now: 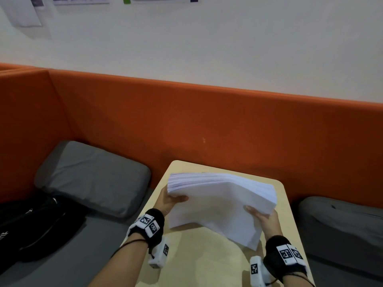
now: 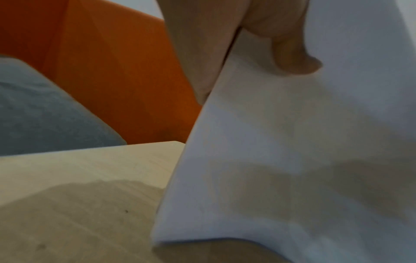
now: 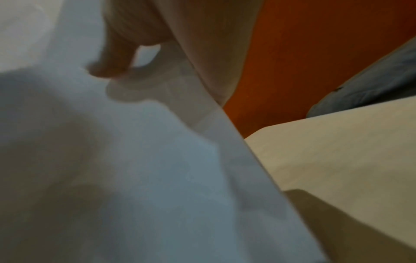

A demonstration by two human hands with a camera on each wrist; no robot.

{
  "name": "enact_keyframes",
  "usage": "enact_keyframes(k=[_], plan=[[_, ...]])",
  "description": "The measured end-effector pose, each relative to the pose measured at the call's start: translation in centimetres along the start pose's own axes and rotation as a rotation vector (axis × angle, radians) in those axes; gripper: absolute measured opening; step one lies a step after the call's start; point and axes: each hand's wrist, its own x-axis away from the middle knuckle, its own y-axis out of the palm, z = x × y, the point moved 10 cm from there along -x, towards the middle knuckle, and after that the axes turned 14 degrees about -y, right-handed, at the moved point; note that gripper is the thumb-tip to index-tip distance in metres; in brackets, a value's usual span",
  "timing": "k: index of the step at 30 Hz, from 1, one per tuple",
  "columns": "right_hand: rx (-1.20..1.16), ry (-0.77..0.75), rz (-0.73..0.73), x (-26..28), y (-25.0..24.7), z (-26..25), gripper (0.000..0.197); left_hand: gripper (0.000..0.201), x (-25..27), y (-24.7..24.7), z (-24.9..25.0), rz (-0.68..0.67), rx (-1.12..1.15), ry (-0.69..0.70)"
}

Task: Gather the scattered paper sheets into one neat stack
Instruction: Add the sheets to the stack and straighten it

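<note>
Pinched at both side edges, the paper stack hangs tilted above the table, left hand at nine o'clock, right hand at four, likely for squaring. Left wrist view: thumb presses the top sheet. Right wrist view: thumb does likewise.

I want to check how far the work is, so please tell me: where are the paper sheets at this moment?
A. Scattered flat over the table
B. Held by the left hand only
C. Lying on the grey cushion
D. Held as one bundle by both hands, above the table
D: the paper sheets form one bundle, with the left hand holding one side and the right hand the other, above the table.
</note>
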Motion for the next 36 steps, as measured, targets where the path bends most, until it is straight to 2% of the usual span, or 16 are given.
enact_keyframes(k=[3,6,9,12,15,19,21,24,26,28,30,32,33,36], plan=[[0.016,-0.024,0.055,-0.1,0.0,-1.2,0.037,0.044,0.3,0.0,0.7,0.024,0.004,0.018],[0.042,-0.088,0.053,-0.9,0.1,-3.9,0.036,0.038,0.4,0.0,2.7,0.011,0.015,0.074],[0.019,-0.163,0.035,-1.9,0.3,-6.4,0.027,0.044,0.4,-0.3,5.1,0.02,0.067,0.134],[0.047,-0.129,0.0,-2.1,0.5,-5.7,0.029,0.047,0.5,-0.9,4.4,0.039,0.07,0.138],[0.124,-0.095,0.013,-1.4,-0.3,-3.6,0.034,0.063,0.3,-1.2,1.0,0.008,0.063,0.082],[0.302,-0.206,-0.028,-2.2,-1.2,-5.8,0.042,0.052,-0.2,-0.9,-0.1,0.01,0.016,0.068],[0.497,-0.226,-0.12,-3.2,-0.4,-7.9,0.048,0.046,-0.3,-0.7,-0.1,0.009,0.001,0.06],[1.048,-0.192,-0.466,-4.0,4.3,-9.3,0.07,0.044,-0.5,-0.8,-0.3,0.012,0.021,0.056],[1.371,-0.247,-0.66,-4.2,8.3,-8.9,0.083,0.043,-0.6,-0.7,-0.4,0.004,0.021,0.051],[1.466,-0.29,-0.793,-4.0,12.5,-7.3,0.085,0.045,-0.5,-0.8,-0.4,0.009,0.03,0.043],[1.516,-0.335,-0.876,-3.4,15.5,-5.9,0.068,0.049,-0.2,-0.8,-0.2,0.015,0.029,0.053],[1.589,-0.421,-0.891,-2.8,17.0,-5.7,0.04,0.048,0.1,-0.8,0.1,0.018,0.008,0.074],[1.607,-0.461,-0.883,-2.5,17.2,-5.8,0.032,0.048,0.0,-0.8,0.1,0.01,0.002,0.081],[1.532,-0.527,-0.823,-1.8,16.2,-7.6,0.027,0.052,0.2,-0.9,-0.5,-0.022,-0.039,0.042]])
